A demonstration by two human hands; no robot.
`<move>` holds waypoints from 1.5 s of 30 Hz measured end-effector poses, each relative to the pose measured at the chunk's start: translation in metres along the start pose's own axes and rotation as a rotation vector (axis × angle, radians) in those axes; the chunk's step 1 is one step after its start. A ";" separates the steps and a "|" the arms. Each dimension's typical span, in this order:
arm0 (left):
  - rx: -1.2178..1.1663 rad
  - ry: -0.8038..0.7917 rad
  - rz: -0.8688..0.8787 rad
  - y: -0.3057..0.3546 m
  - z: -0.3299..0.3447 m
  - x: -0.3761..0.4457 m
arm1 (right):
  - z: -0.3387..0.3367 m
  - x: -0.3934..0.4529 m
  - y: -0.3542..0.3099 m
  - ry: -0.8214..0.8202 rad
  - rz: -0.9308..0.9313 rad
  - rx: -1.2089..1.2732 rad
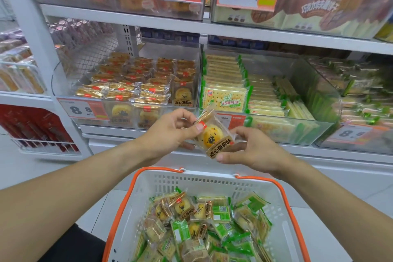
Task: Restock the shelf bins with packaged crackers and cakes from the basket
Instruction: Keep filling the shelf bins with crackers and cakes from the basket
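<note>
Above the basket [136, 204], the left hand [170, 130] and right hand [253, 151] together pinch one wrapped cake [210, 137], just short of the left bin [127, 117] of like cakes. The restocking looks midway: that bin and the cracker bin [319, 125] each sit partly filled, and dozens of mixed packets, too jumbled to count, remain below.

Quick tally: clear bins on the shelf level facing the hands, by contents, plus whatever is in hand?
Yolk-cake bin: 1
Green cracker bin: 1
Bin of blurred green-tipped packs, far right: 1
Yolk-cake pack, pinched by left hand and right hand: 1
Total: 3 bins, 1 pack held
</note>
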State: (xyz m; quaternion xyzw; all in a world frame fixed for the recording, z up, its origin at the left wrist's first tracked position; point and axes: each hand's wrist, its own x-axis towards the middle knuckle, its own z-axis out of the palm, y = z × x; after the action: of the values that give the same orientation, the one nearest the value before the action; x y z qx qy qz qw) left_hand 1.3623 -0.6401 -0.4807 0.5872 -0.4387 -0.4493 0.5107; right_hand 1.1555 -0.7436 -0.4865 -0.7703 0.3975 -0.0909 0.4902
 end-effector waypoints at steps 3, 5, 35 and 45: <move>0.091 -0.042 0.050 0.004 -0.004 0.001 | 0.003 -0.001 -0.001 0.094 -0.160 -0.120; 0.174 -0.090 0.076 0.005 -0.004 0.002 | 0.004 -0.002 -0.003 0.123 -0.239 -0.117; 0.826 -0.029 0.732 0.016 -0.003 0.005 | 0.017 -0.008 -0.019 0.120 -0.442 -0.387; 0.607 0.351 0.719 0.027 -0.014 0.008 | 0.014 -0.007 -0.030 0.362 -0.352 -0.156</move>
State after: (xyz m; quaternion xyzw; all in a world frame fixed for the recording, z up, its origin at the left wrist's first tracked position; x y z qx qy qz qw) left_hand 1.3757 -0.6479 -0.4532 0.5878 -0.6316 0.0087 0.5054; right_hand 1.1738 -0.7233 -0.4671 -0.8341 0.3446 -0.2802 0.3271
